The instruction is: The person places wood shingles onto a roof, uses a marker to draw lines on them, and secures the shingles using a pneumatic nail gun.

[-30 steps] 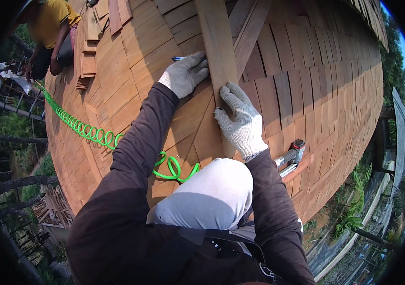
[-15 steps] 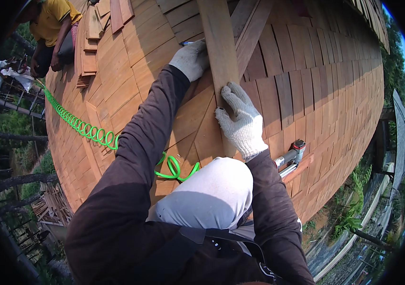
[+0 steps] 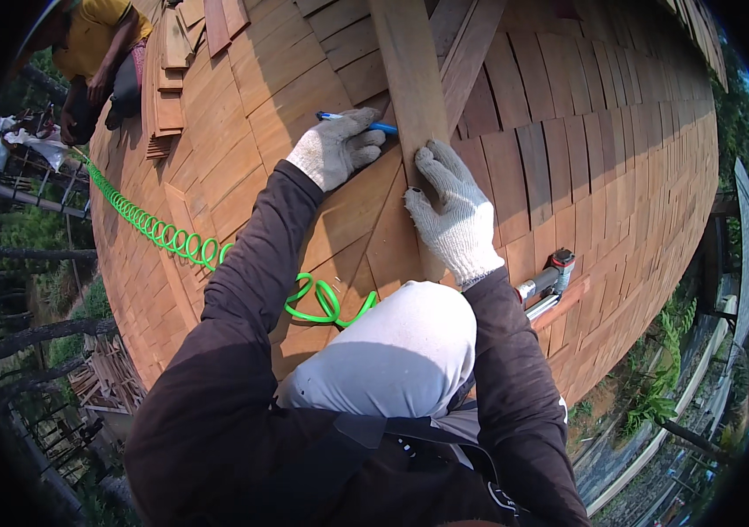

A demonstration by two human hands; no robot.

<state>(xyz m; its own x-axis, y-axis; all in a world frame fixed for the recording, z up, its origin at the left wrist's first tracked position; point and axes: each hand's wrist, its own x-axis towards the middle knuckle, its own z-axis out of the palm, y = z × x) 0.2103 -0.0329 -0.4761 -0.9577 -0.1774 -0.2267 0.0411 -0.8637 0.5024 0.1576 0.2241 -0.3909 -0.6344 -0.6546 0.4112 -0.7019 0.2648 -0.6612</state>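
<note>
My left hand (image 3: 337,151), in a white knit glove, is closed around a blue pen (image 3: 383,128). The pen's tip end reaches the left edge of a long, flat wooden board (image 3: 411,75); whether it touches cannot be made out. My right hand (image 3: 455,215), gloved the same way, grips the lower part of this board, thumb on the left side and fingers across the top. Beneath the board lie wooden shingles (image 3: 339,224) of the roof. Another wooden strip (image 3: 469,66) runs slantwise behind the board.
A nail gun (image 3: 559,274) lies on the shingles right of my right forearm. The coiled green air hose (image 3: 164,233) stretches from the far left to near my knee (image 3: 392,351). Stacked shingles (image 3: 165,97) stand at upper left, beside a person in a yellow shirt (image 3: 102,35).
My left hand has come back from the board's edge, down and slightly left, and more of the pen shows. My right hand keeps its hold on the board.
</note>
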